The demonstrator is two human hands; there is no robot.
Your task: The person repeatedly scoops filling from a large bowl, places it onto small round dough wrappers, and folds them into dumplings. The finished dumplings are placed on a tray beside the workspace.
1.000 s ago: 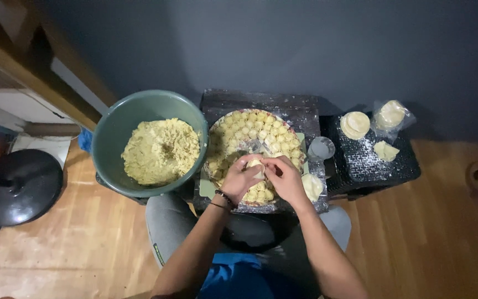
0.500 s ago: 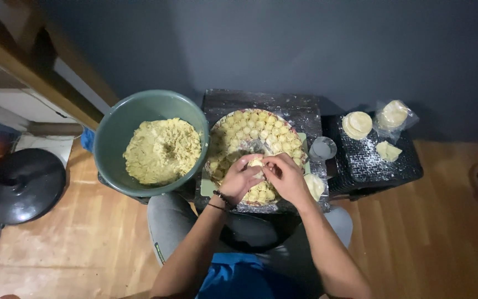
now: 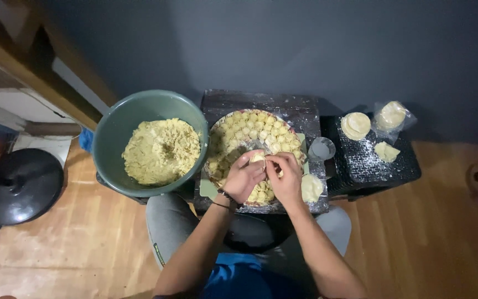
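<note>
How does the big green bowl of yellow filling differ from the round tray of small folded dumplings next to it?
The green bowl is deep and holds one loose, crumbly heap of yellow filling; the round tray is shallow and holds many separate small dumplings packed in rows. The bowl stands untouched, while the left hand and right hand pinch a piece over the tray. Both are round, with pale yellow contents.

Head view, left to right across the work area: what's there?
Black lid → green bowl of filling → tray of dumplings, left hand and right hand over it → small cup → wrapper stack → bagged wrappers.
</note>
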